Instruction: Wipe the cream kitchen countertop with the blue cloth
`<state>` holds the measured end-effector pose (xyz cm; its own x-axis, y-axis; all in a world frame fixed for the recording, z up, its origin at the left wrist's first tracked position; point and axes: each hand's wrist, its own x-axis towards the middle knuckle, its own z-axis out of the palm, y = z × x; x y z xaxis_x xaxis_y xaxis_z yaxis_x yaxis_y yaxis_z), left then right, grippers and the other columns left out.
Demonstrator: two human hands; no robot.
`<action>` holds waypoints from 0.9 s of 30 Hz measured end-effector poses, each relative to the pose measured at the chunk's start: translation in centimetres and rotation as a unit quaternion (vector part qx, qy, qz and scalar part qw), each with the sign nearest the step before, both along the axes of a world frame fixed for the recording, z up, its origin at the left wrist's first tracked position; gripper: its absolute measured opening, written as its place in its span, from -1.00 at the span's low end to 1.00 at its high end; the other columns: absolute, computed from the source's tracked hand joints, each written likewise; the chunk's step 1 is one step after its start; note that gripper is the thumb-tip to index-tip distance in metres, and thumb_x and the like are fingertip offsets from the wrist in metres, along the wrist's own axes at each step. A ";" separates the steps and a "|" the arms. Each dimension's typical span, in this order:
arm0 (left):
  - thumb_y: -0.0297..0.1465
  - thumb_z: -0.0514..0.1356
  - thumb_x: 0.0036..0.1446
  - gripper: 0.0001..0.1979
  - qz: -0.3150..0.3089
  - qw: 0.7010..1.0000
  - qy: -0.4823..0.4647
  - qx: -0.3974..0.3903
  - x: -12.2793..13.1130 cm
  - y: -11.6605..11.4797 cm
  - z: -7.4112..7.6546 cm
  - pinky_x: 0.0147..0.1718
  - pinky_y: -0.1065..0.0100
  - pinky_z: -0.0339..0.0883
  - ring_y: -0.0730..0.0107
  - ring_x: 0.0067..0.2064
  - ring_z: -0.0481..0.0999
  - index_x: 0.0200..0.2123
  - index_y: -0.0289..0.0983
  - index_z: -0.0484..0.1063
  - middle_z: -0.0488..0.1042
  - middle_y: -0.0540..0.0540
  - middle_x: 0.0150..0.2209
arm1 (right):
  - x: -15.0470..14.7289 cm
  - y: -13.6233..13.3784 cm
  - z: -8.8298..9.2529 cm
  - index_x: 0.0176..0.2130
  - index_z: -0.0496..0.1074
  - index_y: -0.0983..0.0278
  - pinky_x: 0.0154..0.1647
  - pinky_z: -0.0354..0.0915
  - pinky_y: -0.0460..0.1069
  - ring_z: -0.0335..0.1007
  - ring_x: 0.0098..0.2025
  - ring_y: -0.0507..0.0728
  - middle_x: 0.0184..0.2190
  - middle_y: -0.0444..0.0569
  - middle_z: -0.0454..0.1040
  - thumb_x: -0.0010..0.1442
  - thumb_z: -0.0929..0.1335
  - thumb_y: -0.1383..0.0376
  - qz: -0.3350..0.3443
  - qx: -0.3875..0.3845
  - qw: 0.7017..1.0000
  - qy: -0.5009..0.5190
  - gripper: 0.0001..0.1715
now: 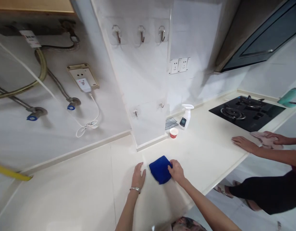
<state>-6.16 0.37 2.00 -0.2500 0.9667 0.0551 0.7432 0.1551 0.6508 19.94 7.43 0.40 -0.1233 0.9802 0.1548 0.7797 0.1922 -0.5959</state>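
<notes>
A folded blue cloth (159,169) lies on the cream countertop (85,186) in front of me. My right hand (177,170) rests on the cloth's right edge, fingers curled over it. My left hand (138,175) lies flat and open on the counter just left of the cloth, a metal bracelet on its wrist.
A white spray bottle (185,116), a small red cup (173,132) and a grey packet (171,123) stand by the wall pillar. A black gas hob (246,110) is at the right. Another person's hands (244,143) press a pink cloth (265,140) there. Pipes and a socket line the left wall.
</notes>
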 end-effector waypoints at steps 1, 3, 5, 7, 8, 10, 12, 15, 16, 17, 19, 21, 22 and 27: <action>-0.27 0.00 0.27 -0.48 0.009 1.000 0.012 -0.001 -0.6 0.0 0.0 0.26 0.09 0.35 0.20 0.30 0.39 0.24 -0.30 0.32 0.36 -0.30 0.30 | 0.6 0.0 0.3 0.09 0.47 0.34 0.08 0.37 0.22 0.44 0.06 0.34 0.02 0.22 0.52 0.26 0.26 0.27 0.000 0.016 1.000 -0.006 -0.55; -0.25 0.01 0.24 -0.41 0.043 0.998 0.039 -0.012 -2.6 -0.6 0.0 0.40 -0.01 0.11 0.08 0.43 0.16 0.26 -0.40 0.29 0.27 -0.38 0.37 | 0.6 -0.3 0.8 0.27 0.33 0.34 0.29 0.18 0.33 0.19 0.33 0.42 0.29 0.27 0.32 0.28 0.28 0.24 0.044 0.048 0.998 -0.027 -0.39; -0.21 0.00 0.24 -0.36 0.095 0.993 0.067 -0.032 -5.0 -1.7 0.1 0.44 -0.12 -0.08 -0.05 0.49 -0.02 0.29 -0.44 0.26 0.16 -0.43 0.42 | -0.8 -1.1 0.9 0.39 0.19 0.25 0.38 -0.02 0.47 -0.07 0.45 0.48 0.43 0.18 0.13 0.29 0.31 0.15 0.130 0.063 0.988 -0.062 -0.26; -0.15 -0.06 0.26 -0.32 0.154 0.982 0.091 -0.054 -7.3 -2.9 0.5 0.43 -0.26 -0.23 -0.17 0.51 -0.15 0.33 -0.41 0.22 0.05 -0.44 0.46 | -2.7 -2.0 0.5 0.43 0.12 0.19 0.35 -0.17 0.62 -0.22 0.48 0.58 0.48 0.13 0.02 0.27 0.34 0.05 0.198 0.057 0.974 -0.099 -0.15; -0.11 -0.10 0.27 -0.30 0.182 0.976 0.100 -0.063 -8.4 -3.4 0.8 0.41 -0.32 -0.30 -0.22 0.51 -0.20 0.35 -0.38 0.20 -0.01 -0.44 0.48 | -3.6 -2.4 0.1 0.44 0.09 0.19 0.33 -0.22 0.65 -0.26 0.48 0.62 0.49 0.13 -0.02 0.26 0.34 0.02 0.206 0.054 0.971 -0.111 -0.11; -0.03 -0.18 0.28 -0.25 0.235 0.962 0.111 -0.089 -10.0 -4.2 1.2 0.38 -0.39 -0.40 -0.28 0.51 -0.26 0.37 -0.34 0.18 -0.10 -0.44 0.50 | -4.7 -2.8 -0.9 0.47 0.01 0.28 0.36 -0.26 0.63 -0.31 0.49 0.61 0.50 0.20 -0.10 0.27 0.33 0.00 0.189 0.063 0.972 -0.125 -0.04; 0.04 -0.25 0.27 -0.21 0.274 0.946 0.121 -0.125 -11.0 -4.7 1.3 0.37 -0.41 -0.42 -0.28 0.51 -0.28 0.39 -0.28 0.16 -0.13 -0.40 0.51 | -4.5 -2.3 -1.7 0.47 -0.04 0.39 0.42 -0.22 0.53 -0.29 0.51 0.54 0.50 0.29 -0.13 0.29 0.31 0.02 0.164 0.082 0.974 -0.131 -0.02; 0.07 -0.30 0.26 -0.18 0.291 0.932 0.146 -0.159 -11.7 -5.3 0.8 0.38 -0.39 -0.37 -0.23 0.52 -0.23 0.41 -0.22 0.11 -0.11 -0.32 0.52 | -3.1 0.2 -2.2 0.43 0.06 0.47 0.45 -0.15 0.42 -0.21 0.51 0.46 0.48 0.36 -0.10 0.32 0.28 0.05 0.127 0.088 0.977 -0.148 -0.11; 0.07 -0.30 0.26 -0.18 0.290 0.931 0.155 -0.159 -11.7 -5.4 0.5 0.38 -0.39 -0.35 -0.23 0.52 -0.22 0.42 -0.22 0.10 -0.10 -0.32 0.52 | -2.6 1.5 -2.2 0.42 0.09 0.48 0.44 -0.15 0.41 -0.20 0.50 0.47 0.48 0.38 -0.08 0.32 0.27 0.06 0.106 0.083 0.978 -0.157 -0.13; 0.07 -0.29 0.26 -0.19 0.290 0.930 0.163 -0.158 -11.8 -5.5 0.2 0.38 -0.39 -0.33 -0.24 0.51 -0.21 0.42 -0.22 0.09 -0.10 -0.32 0.52 | -2.3 2.8 -2.2 0.41 0.11 0.50 0.44 -0.15 0.42 -0.19 0.50 0.48 0.47 0.39 -0.07 0.32 0.26 0.07 0.081 0.077 0.980 -0.167 -0.14; 0.06 -0.29 0.27 -0.20 0.290 0.928 0.175 -0.156 -11.8 -5.6 -0.4 0.37 -0.41 -0.30 -0.25 0.51 -0.19 0.42 -0.22 0.09 -0.07 -0.33 0.51 | -2.2 5.6 -2.0 0.39 0.11 0.55 0.43 -0.17 0.43 -0.19 0.50 0.51 0.46 0.44 -0.06 0.32 0.25 0.08 0.028 0.067 0.980 -0.184 -0.14; 0.04 -0.30 0.28 -0.21 0.288 0.926 0.184 -0.157 -11.8 -5.6 -0.7 0.36 -0.40 -0.27 -0.25 0.51 -0.17 0.42 -0.22 0.09 -0.05 -0.33 0.51 | -2.9 8.2 -1.8 0.38 0.11 0.61 0.42 -0.17 0.43 -0.19 0.49 0.55 0.45 0.50 -0.05 0.31 0.25 0.09 -0.012 0.066 0.979 -0.192 -0.13; 0.03 -0.30 0.28 -0.21 0.288 0.926 0.189 -0.157 -11.8 -5.6 -0.8 0.36 -0.40 -0.26 -0.24 0.51 -0.17 0.42 -0.22 0.08 -0.05 -0.32 0.51 | -3.5 9.2 -1.7 0.37 0.12 0.63 0.41 -0.17 0.44 -0.18 0.48 0.56 0.44 0.53 -0.04 0.31 0.24 0.09 -0.028 0.066 0.978 -0.194 -0.13; 0.02 -0.34 0.30 -0.21 0.294 0.921 0.201 -0.158 -11.6 -5.5 -0.9 0.36 -0.39 -0.27 -0.24 0.51 -0.17 0.43 -0.23 0.06 -0.06 -0.32 0.51 | -8.4 11.6 -1.1 0.36 0.05 0.78 0.32 -0.23 0.60 -0.20 0.46 0.69 0.39 0.70 -0.05 0.28 0.21 0.13 -0.107 0.033 0.976 -0.186 -0.07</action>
<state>-17.76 -5.14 1.13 -0.7568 0.6537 -0.0035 0.6407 0.7427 0.1948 11.50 19.01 -0.68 0.0231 0.9793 0.2013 0.9663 0.0298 -0.2557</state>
